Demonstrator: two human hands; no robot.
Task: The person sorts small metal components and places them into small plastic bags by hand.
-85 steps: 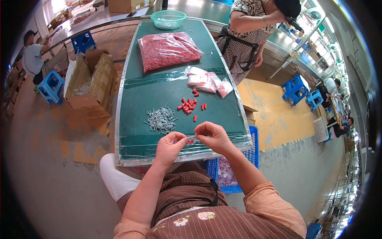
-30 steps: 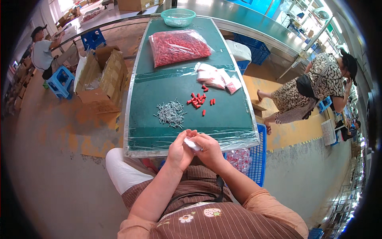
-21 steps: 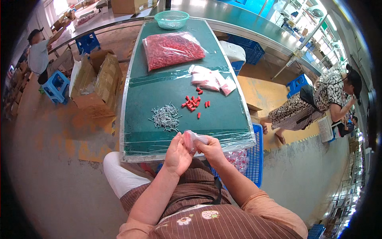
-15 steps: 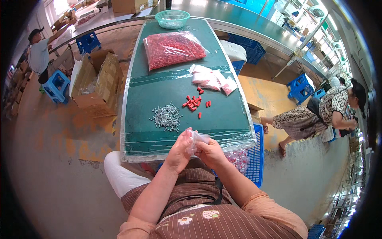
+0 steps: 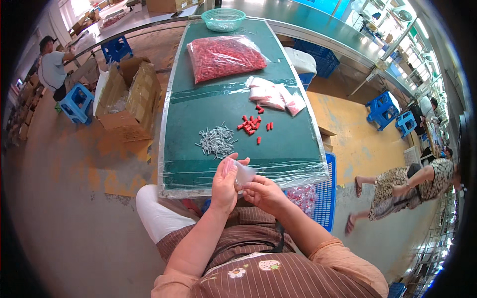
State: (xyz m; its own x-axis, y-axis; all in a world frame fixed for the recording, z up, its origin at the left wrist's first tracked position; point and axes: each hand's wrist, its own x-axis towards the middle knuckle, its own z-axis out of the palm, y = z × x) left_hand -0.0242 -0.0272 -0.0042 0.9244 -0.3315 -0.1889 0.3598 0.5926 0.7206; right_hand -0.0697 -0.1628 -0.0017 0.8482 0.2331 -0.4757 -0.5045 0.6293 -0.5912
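Observation:
Over the table's near edge, a small clear plastic bag (image 5: 243,172) is held between my two hands. My left hand (image 5: 226,187) is closed on the bag's left side, thumb on top. The fingers of my right hand (image 5: 265,192) pinch its lower right corner. I cannot make out whether anything is inside. Just beyond my left hand lies a pile of grey metal screws or pins (image 5: 217,141). Right of that pile are several short red plugs (image 5: 251,124), a few lying apart. Farther back sits a stack of small plastic bags (image 5: 271,93).
The green table (image 5: 198,109) has a large bag of red pieces (image 5: 226,57) and a mint basket (image 5: 223,21) at its far end. A blue crate (image 5: 325,198) stands by its right edge, a cardboard box (image 5: 128,102) to the left. A person (image 5: 407,186) is on the right.
My hands have spread slightly apart, and the bag between them shows more of its surface. The view has shifted a little. The person on the right has moved nearer.

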